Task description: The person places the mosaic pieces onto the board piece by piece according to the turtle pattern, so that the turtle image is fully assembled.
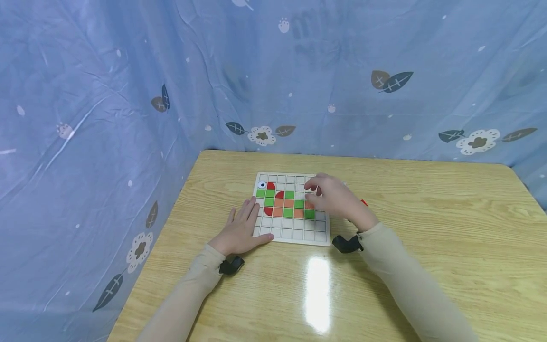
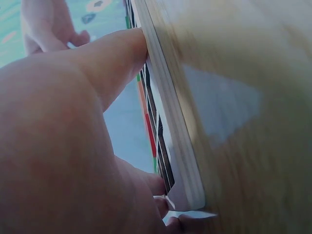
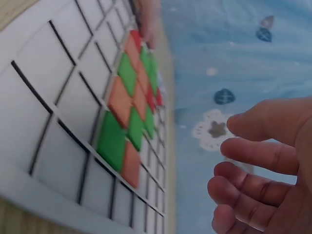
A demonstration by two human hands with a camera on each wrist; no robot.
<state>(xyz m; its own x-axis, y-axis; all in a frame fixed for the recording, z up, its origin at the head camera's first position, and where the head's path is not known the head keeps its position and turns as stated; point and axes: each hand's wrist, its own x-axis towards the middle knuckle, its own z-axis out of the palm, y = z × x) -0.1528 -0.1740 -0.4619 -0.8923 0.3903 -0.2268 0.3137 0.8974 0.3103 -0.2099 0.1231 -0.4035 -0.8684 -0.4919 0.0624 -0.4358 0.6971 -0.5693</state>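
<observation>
A white gridded board (image 1: 299, 235) lies on the table, holding green square tiles (image 1: 309, 214), orange square tiles (image 1: 278, 212), curved red pieces (image 1: 268, 211) and a round eye piece (image 1: 262, 185). My left hand (image 1: 241, 232) rests at its left front corner, fingers extended along the left edge and thumb on the front edge. Over the board's right side hovers my right hand (image 1: 335, 197), close above the right end of the tile row. In the right wrist view, the thumb and fingers of the right hand (image 3: 268, 170) are bent loosely and apart, with no tile between them.
A small red piece (image 1: 364, 202) shows on the table just behind the right wrist. The wooden table (image 1: 427, 213) extends far to the right. A blue patterned curtain (image 1: 299, 71) hangs along its back and left sides. Black wrist cameras (image 1: 347, 244) sit at both cuffs.
</observation>
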